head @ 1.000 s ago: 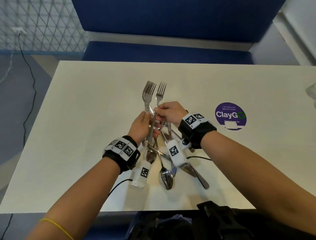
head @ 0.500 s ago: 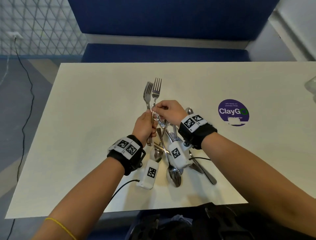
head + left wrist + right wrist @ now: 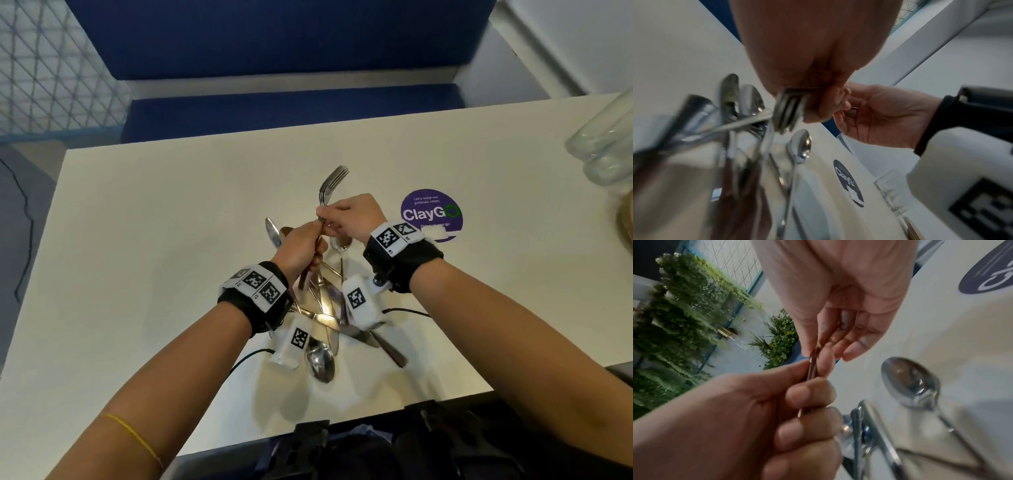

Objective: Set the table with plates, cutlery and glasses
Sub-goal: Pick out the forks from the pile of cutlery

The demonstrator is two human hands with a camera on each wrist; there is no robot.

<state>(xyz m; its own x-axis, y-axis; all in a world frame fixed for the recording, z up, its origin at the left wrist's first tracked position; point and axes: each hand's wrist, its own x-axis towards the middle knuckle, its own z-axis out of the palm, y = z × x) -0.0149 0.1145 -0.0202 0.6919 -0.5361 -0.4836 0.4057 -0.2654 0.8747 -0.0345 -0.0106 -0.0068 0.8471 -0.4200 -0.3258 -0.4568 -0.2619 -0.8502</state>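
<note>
Head view: left hand [image 3: 298, 248] fisted round forks [image 3: 330, 185], tines up, above cutlery pile [image 3: 325, 318] on table [image 3: 154, 240]. Right hand [image 3: 352, 216] pinches fork necks just above left fist. Glasses [image 3: 606, 144] at far right.

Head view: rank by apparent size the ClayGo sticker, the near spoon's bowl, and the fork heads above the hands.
Largest to smallest, as they look:
1. ClayGo sticker, clearly the widest.
2. Near spoon's bowl.
3. Fork heads.
Items 2 and 3 look close in size, and the forks are lifted nearer the camera, so that order is unsure.
</note>
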